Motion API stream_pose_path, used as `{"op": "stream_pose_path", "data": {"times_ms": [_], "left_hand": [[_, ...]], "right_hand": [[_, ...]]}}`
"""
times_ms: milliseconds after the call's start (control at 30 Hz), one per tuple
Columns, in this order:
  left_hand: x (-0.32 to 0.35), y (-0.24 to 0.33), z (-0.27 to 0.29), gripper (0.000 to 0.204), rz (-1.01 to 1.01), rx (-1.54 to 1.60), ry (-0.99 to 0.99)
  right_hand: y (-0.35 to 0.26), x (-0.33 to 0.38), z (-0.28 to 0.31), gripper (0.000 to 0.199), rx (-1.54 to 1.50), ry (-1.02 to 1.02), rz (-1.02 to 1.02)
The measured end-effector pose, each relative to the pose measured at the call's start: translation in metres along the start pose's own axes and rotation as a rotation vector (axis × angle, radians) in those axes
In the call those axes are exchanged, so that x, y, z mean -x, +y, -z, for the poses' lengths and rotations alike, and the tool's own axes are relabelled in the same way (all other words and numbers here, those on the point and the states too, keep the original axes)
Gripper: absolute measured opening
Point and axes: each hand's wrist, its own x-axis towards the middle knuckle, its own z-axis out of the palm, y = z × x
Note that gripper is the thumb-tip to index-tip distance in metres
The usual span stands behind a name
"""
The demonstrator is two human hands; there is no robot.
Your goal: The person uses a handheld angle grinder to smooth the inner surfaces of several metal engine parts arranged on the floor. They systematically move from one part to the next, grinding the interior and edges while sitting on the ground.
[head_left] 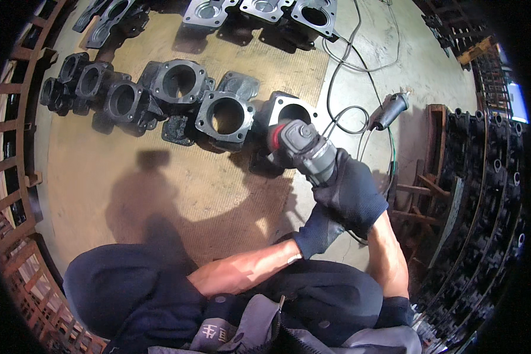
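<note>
Two hands show on my feed: the dark-gloved right hand point(355, 192) curls its fingers round a grey angle grinder point(312, 154) with a red disc point(275, 137); the dark-gloved left hand point(319, 232) tucks beneath, finger grip hidden. I'd judge this grinding, wanting steady disc alignment next. The black, pale-flanged metal casting point(274, 113) lies beyond the fingers.

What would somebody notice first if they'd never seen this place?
Probably the grey power tool with the red disc, near the middle, in the gloved right hand. Next, the row of dark metal castings with big round holes, stretching left across the tan mat.
</note>
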Motion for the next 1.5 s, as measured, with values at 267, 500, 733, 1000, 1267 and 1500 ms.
{"op": "stream_pose_path", "data": {"times_ms": [267,500,733,1000,1267,1500], "left_hand": [[-0.006,-0.001,0.007,0.045,-0.071,-0.549,0.071],[-0.005,-0.017,0.008,0.049,-0.001,0.005,-0.015],[-0.002,-0.003,-0.024,0.041,-0.098,-1.256,-0.088],[-0.011,-0.008,-0.021,0.038,-0.081,-1.041,-0.081],[-0.023,-0.022,-0.009,0.039,-0.054,-0.980,-0.086],[-0.056,0.022,-0.020,0.042,-0.105,-1.053,-0.092]], "right_hand": [[0.004,-0.002,-0.002,0.053,-0.011,0.028,0.035],[0.012,0.011,-0.003,0.054,0.008,0.009,-0.033],[0.046,0.019,-0.002,0.050,-0.072,0.135,-0.069],[0.054,0.018,0.000,0.047,-0.116,0.181,-0.081],[0.063,0.013,0.002,0.046,-0.236,0.190,-0.096],[0.035,-0.028,0.030,0.048,-0.021,0.131,-0.073]]}}
